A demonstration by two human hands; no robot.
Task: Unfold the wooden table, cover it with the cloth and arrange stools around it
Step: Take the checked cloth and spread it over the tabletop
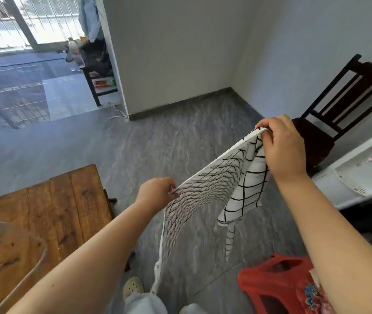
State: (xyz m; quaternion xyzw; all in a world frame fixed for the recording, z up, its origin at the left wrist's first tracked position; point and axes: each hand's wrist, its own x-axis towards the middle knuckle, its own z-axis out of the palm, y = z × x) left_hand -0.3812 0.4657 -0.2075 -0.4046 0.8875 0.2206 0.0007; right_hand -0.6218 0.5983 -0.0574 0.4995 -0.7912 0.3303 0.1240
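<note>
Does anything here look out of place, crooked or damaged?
Nothing spilled or broken. Only the checked cloth is uneven: left hand and right hand pinch its top edge in the air beside the wooden table, and one flap hangs doubled below the right hand.

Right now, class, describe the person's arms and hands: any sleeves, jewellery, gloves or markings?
The left forearm and right forearm are bare to the frame edge; no sleeve shows. The left hand and right hand wear no gloves, and no watch, bracelet or ring shows on the wrists or visible fingers. No tattoo or marking is plain.
</note>
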